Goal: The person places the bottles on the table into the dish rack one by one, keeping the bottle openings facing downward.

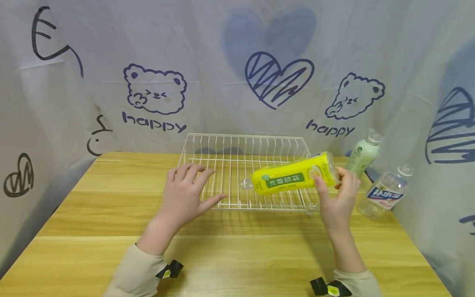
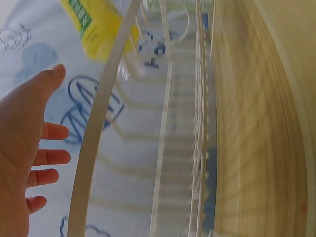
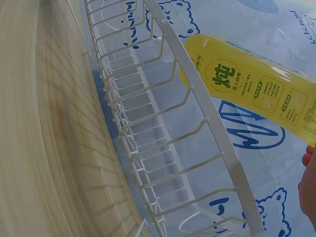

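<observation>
My right hand [image 1: 339, 202] grips a yellow drink bottle [image 1: 285, 176] near its base, thumb in front and fingers behind. The bottle lies almost level over a white wire rack [image 1: 222, 173], its clear neck pointing left and slightly down. In the right wrist view the yellow bottle [image 3: 247, 84] shows its printed back label beyond the rack's near rail. My left hand [image 1: 187, 192] is held over the rack's left front part, fingers spread and holding nothing. In the left wrist view the left hand [image 2: 24, 133] has its fingers loosely extended beside the rack's rail [image 2: 98, 118].
Right of the rack stand a pale green bottle [image 1: 363, 156] and a clear bottle [image 1: 384, 196] with a blue-and-white label. The wooden table [image 1: 237, 255] runs in front. Cloth with drawn bears and hearts hangs behind and at both sides.
</observation>
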Demonstrator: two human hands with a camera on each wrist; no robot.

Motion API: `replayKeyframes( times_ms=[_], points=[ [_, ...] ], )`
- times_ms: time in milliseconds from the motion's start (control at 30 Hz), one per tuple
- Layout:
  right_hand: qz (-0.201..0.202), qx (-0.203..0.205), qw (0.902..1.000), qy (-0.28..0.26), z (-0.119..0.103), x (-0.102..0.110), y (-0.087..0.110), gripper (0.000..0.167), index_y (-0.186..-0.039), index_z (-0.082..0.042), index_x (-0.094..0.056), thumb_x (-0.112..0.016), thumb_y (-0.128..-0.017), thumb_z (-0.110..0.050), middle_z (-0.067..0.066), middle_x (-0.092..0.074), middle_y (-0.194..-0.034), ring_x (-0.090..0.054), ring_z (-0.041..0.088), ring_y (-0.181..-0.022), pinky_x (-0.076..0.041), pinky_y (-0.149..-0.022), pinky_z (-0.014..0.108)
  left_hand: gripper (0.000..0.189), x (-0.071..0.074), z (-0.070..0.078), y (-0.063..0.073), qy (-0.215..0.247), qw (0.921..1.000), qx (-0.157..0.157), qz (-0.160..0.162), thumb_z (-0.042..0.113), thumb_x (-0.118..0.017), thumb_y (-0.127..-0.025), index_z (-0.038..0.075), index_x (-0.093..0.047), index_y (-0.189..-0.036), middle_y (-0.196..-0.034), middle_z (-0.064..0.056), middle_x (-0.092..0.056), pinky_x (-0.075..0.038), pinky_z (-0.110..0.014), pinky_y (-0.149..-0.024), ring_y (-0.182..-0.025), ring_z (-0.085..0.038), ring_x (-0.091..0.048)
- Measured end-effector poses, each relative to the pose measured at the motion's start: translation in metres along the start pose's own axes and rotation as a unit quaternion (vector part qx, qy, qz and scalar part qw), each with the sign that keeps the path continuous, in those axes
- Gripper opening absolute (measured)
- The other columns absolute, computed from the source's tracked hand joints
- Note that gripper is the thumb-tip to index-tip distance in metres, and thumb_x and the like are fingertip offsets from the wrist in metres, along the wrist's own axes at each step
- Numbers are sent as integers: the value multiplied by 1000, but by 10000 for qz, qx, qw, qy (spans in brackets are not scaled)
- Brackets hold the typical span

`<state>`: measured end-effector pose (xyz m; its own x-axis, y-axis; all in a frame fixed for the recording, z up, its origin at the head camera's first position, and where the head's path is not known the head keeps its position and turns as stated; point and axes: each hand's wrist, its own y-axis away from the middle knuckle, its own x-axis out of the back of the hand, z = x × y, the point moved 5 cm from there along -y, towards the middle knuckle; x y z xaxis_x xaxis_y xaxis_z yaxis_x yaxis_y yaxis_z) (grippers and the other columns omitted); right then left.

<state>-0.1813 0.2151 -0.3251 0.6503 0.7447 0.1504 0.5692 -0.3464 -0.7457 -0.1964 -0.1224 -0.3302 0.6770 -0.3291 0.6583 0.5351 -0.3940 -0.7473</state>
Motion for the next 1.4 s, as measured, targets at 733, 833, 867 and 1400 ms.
replayKeyframes(
  times_ms=[733, 833, 867, 1400],
  points=[
    [7, 98, 9999, -96, -8, -13, -7, 60, -111, 8, -55, -69, -79, -41, -18, -41, -98, -33, 4, -95, -26, -83, 20, 81, -21, -69, 26, 673, 9481, 1808, -2528, 70, -41, -92, 16, -36, -151, -157, -15, -34, -14, -64, -118, -149, -37, -21],
    [-118, 186, 9997, -105, -13, -23, -12, 59, -111, 9, -55, -68, -78, -39, -10, -44, -96, -34, 5, -98, -26, -87, 23, 83, -25, -70, 29, 880, 9290, 2017, -2977, 71, -35, -93, 18, -24, -156, -163, -13, -20, -2, -64, -120, -153, -35, -8],
    [-191, 208, 9996, -89, -14, -27, -13, 59, -111, 9, -54, -68, -78, -39, -5, -46, -96, -34, 6, -99, -25, -88, 24, 83, -26, -70, 31, 939, 9239, 2074, -3075, 71, -33, -94, 18, -21, -157, -164, -12, -16, 1, -64, -120, -153, -35, -6],
    [-1052, 736, 9916, 161, -46, -92, -48, 62, -109, 3, -53, -64, -79, -49, 17, -51, -104, -35, 31, -105, -30, -88, 40, 95, -31, -69, 38, 1235, 8936, 2225, -3699, 75, -26, -92, 10, -4, -157, -165, -11, 1, 7, -64, -119, -153, -35, 5]
  ],
)
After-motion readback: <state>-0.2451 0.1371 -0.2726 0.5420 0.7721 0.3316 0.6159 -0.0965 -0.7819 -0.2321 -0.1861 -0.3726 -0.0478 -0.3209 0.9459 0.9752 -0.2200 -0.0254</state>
